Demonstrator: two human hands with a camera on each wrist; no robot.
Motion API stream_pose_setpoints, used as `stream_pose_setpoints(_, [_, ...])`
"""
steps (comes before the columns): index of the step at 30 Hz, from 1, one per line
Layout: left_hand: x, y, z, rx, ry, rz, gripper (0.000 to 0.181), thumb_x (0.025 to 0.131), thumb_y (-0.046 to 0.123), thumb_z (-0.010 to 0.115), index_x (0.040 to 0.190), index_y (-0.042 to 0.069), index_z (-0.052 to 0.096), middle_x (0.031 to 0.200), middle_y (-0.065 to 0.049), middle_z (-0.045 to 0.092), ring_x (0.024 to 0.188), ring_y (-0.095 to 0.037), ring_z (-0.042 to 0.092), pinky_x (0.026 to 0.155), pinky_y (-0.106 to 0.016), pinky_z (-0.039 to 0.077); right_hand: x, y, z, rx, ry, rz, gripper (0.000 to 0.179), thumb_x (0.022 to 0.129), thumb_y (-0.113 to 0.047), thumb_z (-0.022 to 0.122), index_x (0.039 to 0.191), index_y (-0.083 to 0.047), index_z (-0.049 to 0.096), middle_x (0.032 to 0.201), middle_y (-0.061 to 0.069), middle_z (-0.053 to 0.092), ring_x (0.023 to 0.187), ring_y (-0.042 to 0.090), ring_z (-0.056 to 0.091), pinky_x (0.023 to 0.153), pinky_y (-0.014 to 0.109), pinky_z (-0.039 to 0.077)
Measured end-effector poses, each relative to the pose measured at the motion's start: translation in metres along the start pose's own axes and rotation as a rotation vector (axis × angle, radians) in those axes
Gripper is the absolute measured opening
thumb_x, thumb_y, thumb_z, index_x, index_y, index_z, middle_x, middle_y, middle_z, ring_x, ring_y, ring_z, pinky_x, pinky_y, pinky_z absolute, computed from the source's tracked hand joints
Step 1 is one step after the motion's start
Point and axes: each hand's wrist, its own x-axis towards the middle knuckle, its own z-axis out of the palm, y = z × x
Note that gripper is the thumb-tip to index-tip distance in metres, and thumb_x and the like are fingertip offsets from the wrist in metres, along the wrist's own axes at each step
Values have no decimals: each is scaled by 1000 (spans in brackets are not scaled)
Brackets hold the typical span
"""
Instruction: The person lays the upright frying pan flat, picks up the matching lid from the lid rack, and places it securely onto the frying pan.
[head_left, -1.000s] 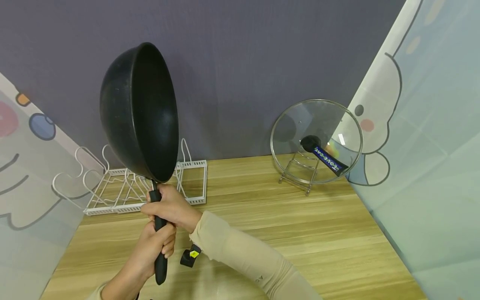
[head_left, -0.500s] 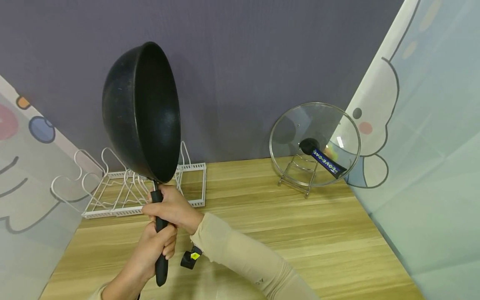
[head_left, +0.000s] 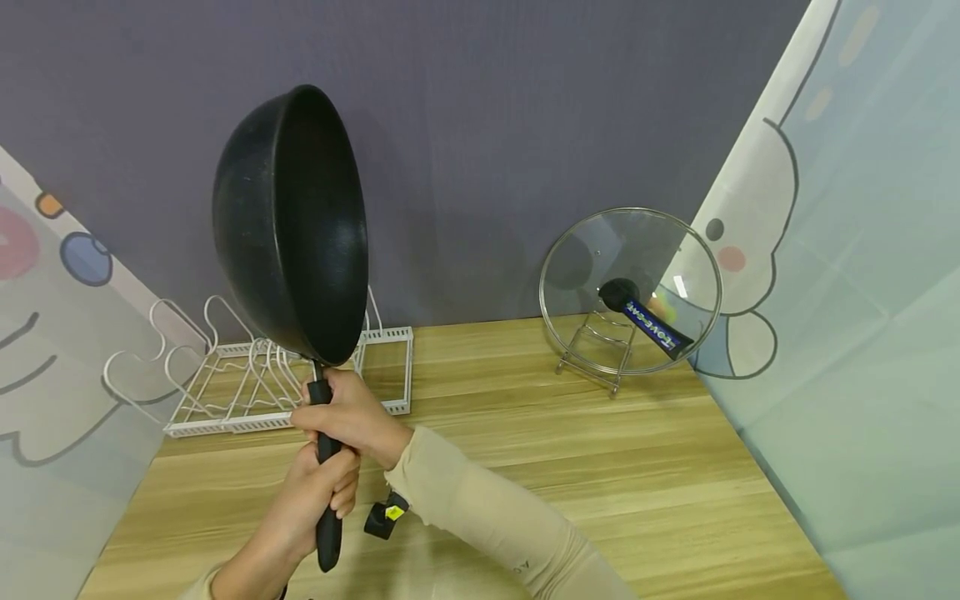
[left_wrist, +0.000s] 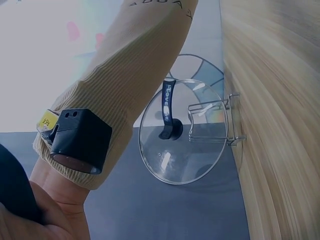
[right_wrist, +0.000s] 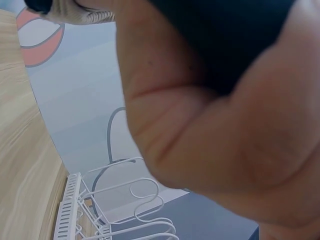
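Note:
A deep black wok stands on edge in the air at the left of the head view, its hollow turned to the right. Its long black handle points down. My right hand grips the handle just under the bowl. Right below it, my left hand wraps its fingers round the same handle. Behind the wok's lower part is a white wire rack, partly hidden by the bowl and my right hand. Up close in the right wrist view, bent fingers curl about the dark handle.
On the wooden table, a glass lid with a black and blue handle leans upright in a small metal stand at the right. A grey wall closes the back; printed panels flank both sides. A wrist camera sits on my right sleeve.
The wok and both hands have drifted slightly to the right, with the grip on the handle unchanged. The rack and the lid stay in place on the table.

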Motion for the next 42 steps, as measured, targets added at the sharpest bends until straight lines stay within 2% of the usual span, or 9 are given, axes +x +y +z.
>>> stream_pose_setpoints(9, [0, -2, 2, -4, -48, 25, 37, 95, 2, 36, 60, 15, 33, 48, 10, 30, 40, -10, 22, 39, -36, 11, -4, 0, -3, -25, 29, -6, 23, 78, 2, 55, 62, -9, 42, 48, -4, 42, 41, 7, 40, 43, 19, 34])
stream_pose_setpoints(16, [2, -6, 4, -32, -82, 13, 36, 96, 4, 36, 63, 19, 36, 49, 9, 29, 40, -6, 26, 39, -35, 11, -8, 2, -6, -5, 36, 15, 19, 79, 1, 54, 66, -9, 45, 49, -3, 45, 40, 8, 42, 43, 19, 35])
stream_pose_setpoints(28, [2, -9, 9, -38, -111, 3, 35, 93, 1, 36, 63, 19, 38, 48, 12, 32, 39, -4, 28, 39, -35, 12, -16, 5, -10, -3, 42, 11, 19, 79, 2, 52, 64, -7, 44, 50, -3, 40, 41, 8, 37, 43, 20, 31])
stream_pose_setpoints(42, [-1, -14, 14, -60, -141, -6, 36, 92, 1, 36, 61, 19, 37, 49, 14, 34, 40, -2, 29, 39, -34, 12, -22, 11, -10, 51, 53, 13, 21, 78, 2, 51, 64, -9, 41, 49, -4, 42, 40, 9, 38, 42, 20, 32])
